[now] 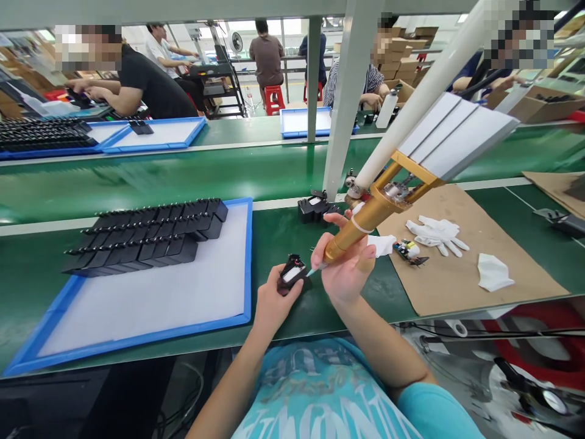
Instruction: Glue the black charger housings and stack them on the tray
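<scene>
My left hand [273, 302] is closed around a small black open casing [292, 273] with a pale part inside, held just above the green bench. My right hand [346, 268] grips the gold barrel of a glue dispenser gun [365, 222], whose thin tip touches the casing's right side. A long white cartridge [429, 85] rises from the gun up to the right. Rows of finished black casings [150, 235] lie on a blue-rimmed white tray [249, 262] to the left.
A few more black parts [315, 207] sit behind my hands by a grey post [350, 97]. A cardboard sheet [461, 277] on the right carries white gloves [436, 235], a cloth and a small circuit board [409, 250]. Other people work across the green conveyor [183, 177].
</scene>
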Demonstrator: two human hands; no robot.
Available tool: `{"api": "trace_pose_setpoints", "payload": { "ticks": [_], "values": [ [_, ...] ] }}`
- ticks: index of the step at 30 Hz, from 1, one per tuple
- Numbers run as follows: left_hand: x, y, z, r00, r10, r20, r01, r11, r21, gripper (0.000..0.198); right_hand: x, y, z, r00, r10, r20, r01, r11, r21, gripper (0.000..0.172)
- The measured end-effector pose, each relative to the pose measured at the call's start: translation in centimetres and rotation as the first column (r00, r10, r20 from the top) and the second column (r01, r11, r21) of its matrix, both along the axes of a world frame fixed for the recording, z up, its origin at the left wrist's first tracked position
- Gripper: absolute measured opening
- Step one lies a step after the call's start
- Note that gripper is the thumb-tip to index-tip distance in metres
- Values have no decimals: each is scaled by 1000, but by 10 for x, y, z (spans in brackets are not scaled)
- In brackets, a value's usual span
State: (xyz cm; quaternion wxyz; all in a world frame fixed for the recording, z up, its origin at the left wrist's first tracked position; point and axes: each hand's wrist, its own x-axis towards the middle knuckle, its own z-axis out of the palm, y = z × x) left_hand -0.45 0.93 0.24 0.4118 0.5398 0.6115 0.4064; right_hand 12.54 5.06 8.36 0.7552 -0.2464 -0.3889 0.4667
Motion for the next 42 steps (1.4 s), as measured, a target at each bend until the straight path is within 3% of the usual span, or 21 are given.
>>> {"api": "trace_pose_setpoints", "payload": {
  "ticks": [2, 5, 8, 11, 13, 18, 20, 22, 23, 26, 28, 29, 30, 32, 35, 37, 39, 42],
  "values": [
    [-7, 1, -1, 964, 10, 265, 29, 989, -143, 42, 12, 4, -7, 994, -98, 49, 98, 995, 1, 42],
    [-11, 2, 7, 773, 105, 626, 128, 941, -315, 44, 34, 12, -20, 950, -264, 163, 267, 964, 6, 37],
    [-10, 4, 24, 558, 298, 774, 173, 871, -460, 40, 58, 20, -30, 887, -374, 269, 391, 921, -7, 32],
    [-7, 6, 40, 394, 437, 808, 188, 822, -537, 40, 80, 28, -35, 845, -395, 360, 426, 905, -7, 41],
    [-5, 5, 45, 353, 450, 821, 198, 821, -535, 41, 93, 33, -38, 835, -370, 408, 407, 913, -6, 46],
    [-3, 1, 42, 380, 363, 851, 213, 861, -462, 42, 109, 34, -44, 799, -304, 519, 349, 937, 11, 50],
    [-3, -1, 40, 387, 316, 866, 201, 888, -414, 40, 108, 27, -49, 662, -410, 627, 467, 880, 84, 53],
    [-5, -3, 39, 398, 257, 881, 197, 914, -355, 39, 105, 17, -57, 442, -462, 769, 535, 824, 187, 53],
    [-6, -4, 38, 410, 222, 885, 195, 926, -323, 41, 102, 12, -63, 325, -429, 843, 504, 833, 230, 49],
    [-8, -8, 32, 513, 111, 851, 148, 965, -215, 48, 94, 0, -81, -45, -219, 975, 263, 939, 223, 34],
    [-10, -10, 26, 666, 50, 744, 41, 994, -104, 46, 91, -4, -90, -239, -142, 961, 163, 969, 184, 25],
    [-11, -11, 22, 760, 37, 648, -23, 999, -30, 44, 90, -5, -93, -281, -123, 952, 146, 975, 169, 22],
    [-12, -12, 19, 848, 37, 528, -76, 996, 51, 42, 89, -5, -93, -276, -104, 955, 138, 979, 147, 20],
    [-15, -14, 15, 962, 48, 269, -108, 971, 214, 41, 90, -8, -86, -153, -51, 987, 111, 991, 68, 19],
    [-20, -15, 15, 1000, 4, -2, -3, 920, 392, 42, 94, -16, -62, 121, -25, 992, -42, 999, 30, 15],
    [-23, -14, 18, 996, -27, -87, 65, 881, 468, 43, 96, -22, -43, 217, -107, 970, -154, 978, 143, 20],
    [-26, -14, 21, 991, -39, -128, 99, 857, 506, 45, 98, -26, -27, 230, -199, 953, -220, 943, 250, 25],
    [-28, -14, 26, 984, -49, -173, 136, 832, 537, 47, 98, -26, -12, 155, -268, 951, -270, 914, 302, 26]
  ]
}}
